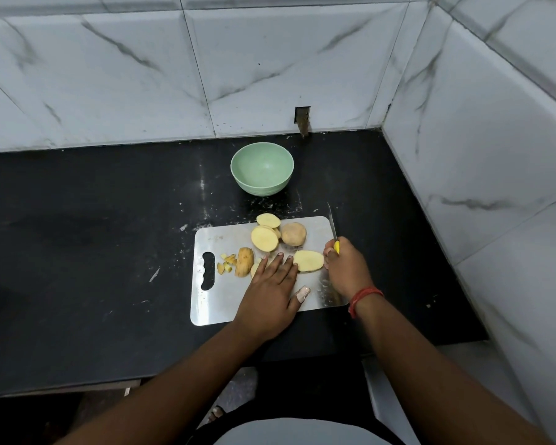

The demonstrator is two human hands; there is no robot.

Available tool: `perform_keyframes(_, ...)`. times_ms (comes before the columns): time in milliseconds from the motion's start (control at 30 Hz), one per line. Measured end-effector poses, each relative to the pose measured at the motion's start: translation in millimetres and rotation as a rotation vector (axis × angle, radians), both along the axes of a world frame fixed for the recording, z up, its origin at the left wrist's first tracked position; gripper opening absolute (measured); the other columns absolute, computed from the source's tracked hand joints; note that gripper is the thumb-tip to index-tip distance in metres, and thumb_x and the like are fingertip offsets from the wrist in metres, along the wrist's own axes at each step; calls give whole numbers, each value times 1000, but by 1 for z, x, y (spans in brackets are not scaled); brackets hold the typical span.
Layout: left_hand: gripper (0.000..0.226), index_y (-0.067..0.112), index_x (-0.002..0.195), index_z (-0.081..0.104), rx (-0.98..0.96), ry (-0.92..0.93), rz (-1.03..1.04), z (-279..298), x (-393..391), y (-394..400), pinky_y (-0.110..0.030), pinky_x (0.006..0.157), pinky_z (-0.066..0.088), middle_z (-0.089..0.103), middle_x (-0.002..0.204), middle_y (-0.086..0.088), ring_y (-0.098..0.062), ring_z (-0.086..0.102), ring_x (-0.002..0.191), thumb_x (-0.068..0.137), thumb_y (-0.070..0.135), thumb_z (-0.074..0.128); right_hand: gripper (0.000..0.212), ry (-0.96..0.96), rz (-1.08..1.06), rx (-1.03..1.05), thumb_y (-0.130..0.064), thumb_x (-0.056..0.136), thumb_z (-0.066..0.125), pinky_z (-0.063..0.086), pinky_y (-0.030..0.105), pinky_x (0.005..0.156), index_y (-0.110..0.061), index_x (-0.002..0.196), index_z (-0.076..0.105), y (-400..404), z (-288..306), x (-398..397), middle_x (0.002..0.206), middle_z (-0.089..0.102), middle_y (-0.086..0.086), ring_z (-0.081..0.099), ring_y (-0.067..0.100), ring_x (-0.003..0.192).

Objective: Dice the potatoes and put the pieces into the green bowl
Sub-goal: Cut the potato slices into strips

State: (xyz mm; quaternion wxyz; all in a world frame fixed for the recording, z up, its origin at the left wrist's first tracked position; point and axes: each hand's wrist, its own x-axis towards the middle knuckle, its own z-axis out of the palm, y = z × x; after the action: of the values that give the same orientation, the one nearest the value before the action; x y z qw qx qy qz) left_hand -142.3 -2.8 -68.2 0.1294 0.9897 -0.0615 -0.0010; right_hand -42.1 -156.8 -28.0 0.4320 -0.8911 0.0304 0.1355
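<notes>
A black surface (93,252) fills most of the view, set against marble-patterned wall tiles (142,75). On it lies a steel cutting board (219,303), its handle slot to the left. Beyond the board, well apart from it, stands the green bowl (262,168); nothing shows inside it, so no pieces have gone in yet.

The left hand (272,292) lies flat on the board, fingers (278,261) straight and spread, the tips touching the flat potato slab (308,260) just to their right. The right hand (345,268) is curled tight round the yellow handle of the knife (333,228), blade pointing away toward the wall, lifted off the food.

The potatoes are all on the board: an uncut half potato (293,234) at the back, round slices (264,239) stacked beside it, a skin-on wedge (244,261) on the left, and a few small diced bits (226,263) near the handle slot.

Raw potato is firm and fairly dense, but the cut faces are likely wet and will probably slide on bare steel. The slab is best pinned flat side down, fingertips tucked back from the blade. Diced pieces are light and loose; scooping them together would suit the transfer better than pinching them singly.
</notes>
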Motion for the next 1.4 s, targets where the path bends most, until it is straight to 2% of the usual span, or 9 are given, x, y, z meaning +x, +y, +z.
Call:
perform_keyframes(100,79,10,158,30,36,19,-13,-1,-2,-2,-34,124,-14,27,165,-8,-20,7,157,101,61,9,13,-1,22,-18,-17,99,44,46,32,71,-15,97,56,1,-1,-1,91,64,5,62,22,86)
perform_keyframes(200,80,9,159,28,59,29,-26,0,-2,-4,-35,124,-13,25,166,-9,-21,5,157,101,61,8,14,1,37,-26,-17,100,43,42,29,70,-15,99,57,2,-1,-1,92,63,4,60,20,85)
perform_keyframes(367,80,9,157,33,53,14,-33,4,-2,-5,-34,123,-14,28,164,-10,-22,7,157,101,61,9,14,8,26,-15,-17,100,44,48,32,73,-16,98,58,2,-3,1,91,64,4,61,19,84)
perform_keyframes(500,80,9,157,33,84,9,-7,2,-2,-4,-39,126,-8,29,164,-9,-23,8,157,102,61,9,12,-17,-19,-12,-15,99,44,52,37,79,-14,97,56,2,-5,1,94,65,5,63,22,88)
perform_keyframes(667,76,9,157,33,74,1,-17,-1,-6,-3,-41,127,-5,28,165,-9,-23,9,156,103,60,14,13,-11,-17,-26,-14,99,44,50,36,77,-12,98,57,3,-7,-1,96,65,8,62,24,88)
perform_keyframes(933,71,11,153,41,29,-58,28,0,-4,0,-40,126,-4,36,162,-9,-25,17,155,104,57,20,12,2,-47,31,-15,98,45,54,42,83,-15,94,56,3,-9,0,95,65,5,64,23,89)
perform_keyframes(1133,79,10,159,26,9,-26,-7,3,8,3,-34,124,-13,16,168,-8,-18,-1,157,101,63,17,13,0,-31,24,-15,99,45,53,38,80,-17,94,56,2,-8,-1,92,65,3,64,20,87)
perform_keyframes(1300,80,11,161,21,-23,40,-55,2,15,5,-30,124,-14,11,169,-6,-14,-8,156,101,64,22,13,15,-34,41,-14,99,45,51,36,78,-16,93,56,2,-8,-1,91,65,5,64,22,86)
perform_keyframes(1400,85,10,160,24,-46,33,-62,2,15,5,-28,123,-15,15,169,-6,-14,-4,156,98,68,20,13,23,-37,42,-14,98,45,52,37,79,-16,94,57,2,-8,0,92,65,5,64,22,86)
